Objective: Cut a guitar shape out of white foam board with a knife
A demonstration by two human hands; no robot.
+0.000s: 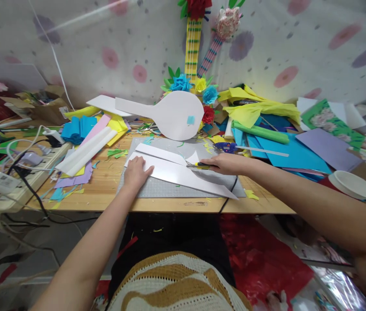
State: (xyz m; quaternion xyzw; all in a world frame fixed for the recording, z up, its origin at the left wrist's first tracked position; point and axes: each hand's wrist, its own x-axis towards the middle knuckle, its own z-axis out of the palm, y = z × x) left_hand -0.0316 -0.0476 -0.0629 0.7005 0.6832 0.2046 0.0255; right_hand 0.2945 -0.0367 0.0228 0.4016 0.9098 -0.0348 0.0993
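Observation:
My left hand (136, 172) lies with fingers spread on the left end of a long white board piece (173, 175), pressing it against the grey cutting mat (163, 193). In my right hand (223, 164) is a yellow and black utility knife (202, 165), its tip pointing left at the board's upper edge. A narrower white strip (160, 153) lies just behind the board, and a small white offcut (193, 159) is near the knife. Behind the mat leans a white guitar-shaped cutout (178, 116) with a small blue patch on it.
A blue glue gun (226, 147) sits behind my right hand, its black cord crossing the mat's right side. Coloured paper sheets (286, 151) pile up on the right. A power strip (30, 177) with tangled cables stands at left. Flower-decorated paper guitars (193, 47) lean at the back.

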